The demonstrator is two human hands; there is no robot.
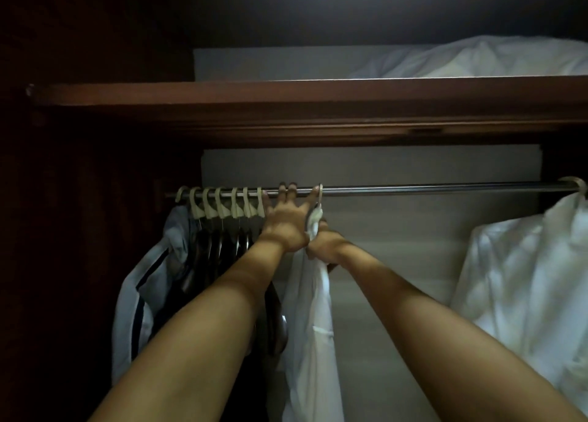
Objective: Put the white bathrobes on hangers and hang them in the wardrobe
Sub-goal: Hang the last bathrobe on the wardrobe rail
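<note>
Now my left hand [284, 222] steadies the rod [413, 188], fingers spread; right hand [324, 245] grips a robe [310, 326], its hanger hooking on; another robe [525, 278] hangs at three o'clock.

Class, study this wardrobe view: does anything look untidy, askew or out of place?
Yes. At the rail's left end, a pale grey garment with a dark stripe hangs bunched and crooked beside the hangers, not draped squarely. On the shelf above, white bedding lies crumpled. The white bathrobe being hung looks ordinary.
</note>
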